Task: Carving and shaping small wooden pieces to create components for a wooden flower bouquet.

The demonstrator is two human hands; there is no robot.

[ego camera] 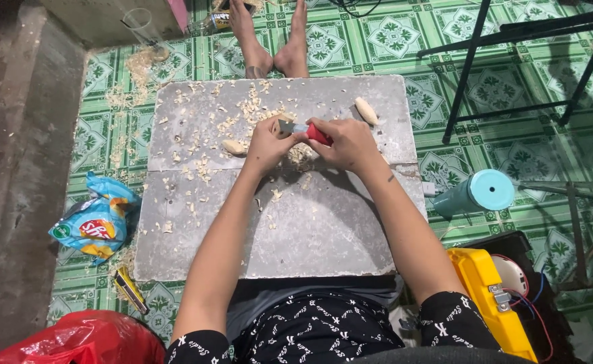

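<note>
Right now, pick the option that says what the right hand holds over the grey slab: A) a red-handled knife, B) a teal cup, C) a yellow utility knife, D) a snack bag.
A: the right hand closes its grip on a red-handled knife, blade toward the left hand; the yellow utility knife, teal cup and snack bag all lie off the grey slab.

Both hands [310, 143] on red-handled knife [308, 131] over shaving-strewn grey slab [323, 229]

Near half of grey slab [323, 229] lying open between the forearms. Far half cluttering: wood shavings [242, 111], two carved blanks [366, 110] [233, 146]. Teal cup [475, 193] crowding the right edge, snack bag [94, 222] the left.
</note>
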